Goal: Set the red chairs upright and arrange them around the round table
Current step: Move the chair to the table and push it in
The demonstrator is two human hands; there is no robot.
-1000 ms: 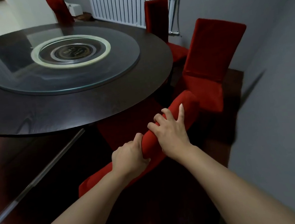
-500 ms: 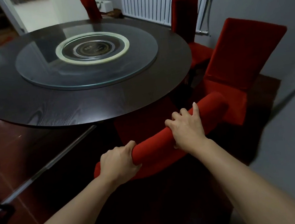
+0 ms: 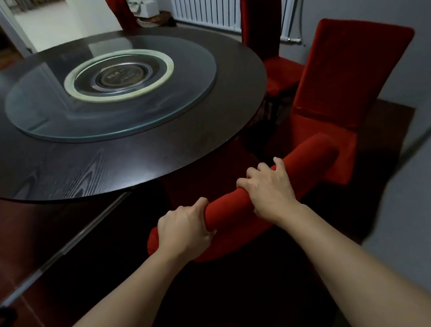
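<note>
Head view: both hands, left (image 3: 182, 227) and right (image 3: 269, 189), grasp the nearest red chair's (image 3: 307, 153) padded top rail beside the round worktop (image 3: 128, 160).

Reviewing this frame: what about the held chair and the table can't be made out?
- Held chair: seat and legs hidden, head view, behind its backrest and both hands, left hand, right hand.
- Round table: base lost in shadow; left rim cut by the frame edge.
- Turntable hub lettering: too small.
</note>
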